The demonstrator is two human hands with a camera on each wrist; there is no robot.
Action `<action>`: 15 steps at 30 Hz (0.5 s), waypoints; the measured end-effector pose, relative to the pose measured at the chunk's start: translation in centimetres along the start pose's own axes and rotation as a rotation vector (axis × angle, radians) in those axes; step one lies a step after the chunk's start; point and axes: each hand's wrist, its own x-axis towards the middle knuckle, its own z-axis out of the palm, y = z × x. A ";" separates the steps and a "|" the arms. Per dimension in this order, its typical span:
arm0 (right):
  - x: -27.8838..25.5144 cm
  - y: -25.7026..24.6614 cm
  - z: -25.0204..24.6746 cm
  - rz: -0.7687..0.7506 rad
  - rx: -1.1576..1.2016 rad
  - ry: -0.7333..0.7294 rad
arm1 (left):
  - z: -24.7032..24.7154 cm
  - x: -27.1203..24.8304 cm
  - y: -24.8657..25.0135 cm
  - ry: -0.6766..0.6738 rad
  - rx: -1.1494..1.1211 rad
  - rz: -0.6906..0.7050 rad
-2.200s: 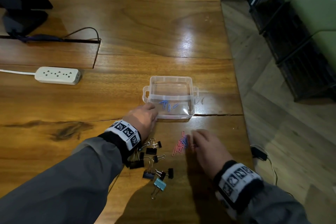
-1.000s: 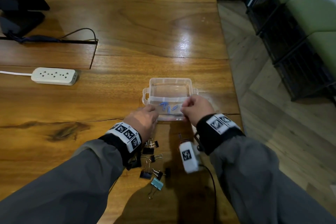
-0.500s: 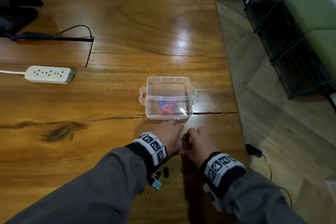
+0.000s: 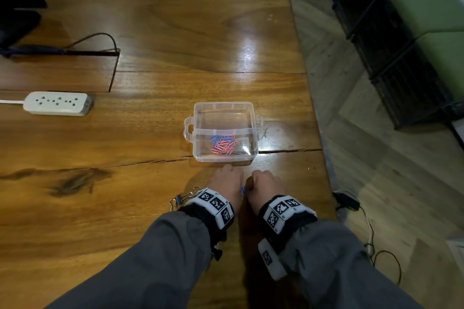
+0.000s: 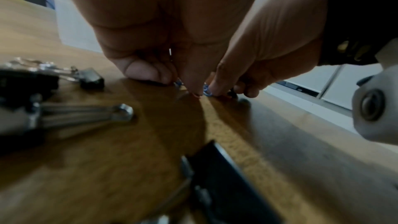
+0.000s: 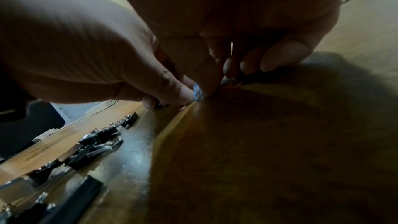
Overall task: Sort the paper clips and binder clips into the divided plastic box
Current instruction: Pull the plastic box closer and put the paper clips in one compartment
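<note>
The clear divided box [image 4: 253, 118] stands on the wooden table, with pink and blue paper clips [image 4: 223, 146] piled in its near compartment. Both hands are down on the table just in front of it, side by side. My left hand [image 4: 227, 182] pinches a blue paper clip [image 5: 177, 83] between thumb and fingertip. My right hand [image 4: 263, 183] pinches another blue paper clip [image 6: 197, 92] between thumb and forefinger, and a pink clip [image 6: 231, 85] lies under its fingers. Black binder clips [image 4: 181, 200] lie left of my left wrist, partly hidden by it.
A white power strip [image 4: 57, 103] lies at the left, and a black cable [image 4: 100, 36] runs into a slot in the tabletop. The table's right edge [image 4: 324, 158] is close to the box. A charger and cable [image 4: 347, 202] lie on the floor.
My right hand left the box, where a pile of pink and blue clips now lies. Both hands came back to the table in front of the box and closed in on the last clips.
</note>
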 end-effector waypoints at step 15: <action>-0.8 -1.0 -0.1 0.038 0.043 -0.015 | -0.6 -0.8 1.4 -0.010 -0.047 -0.069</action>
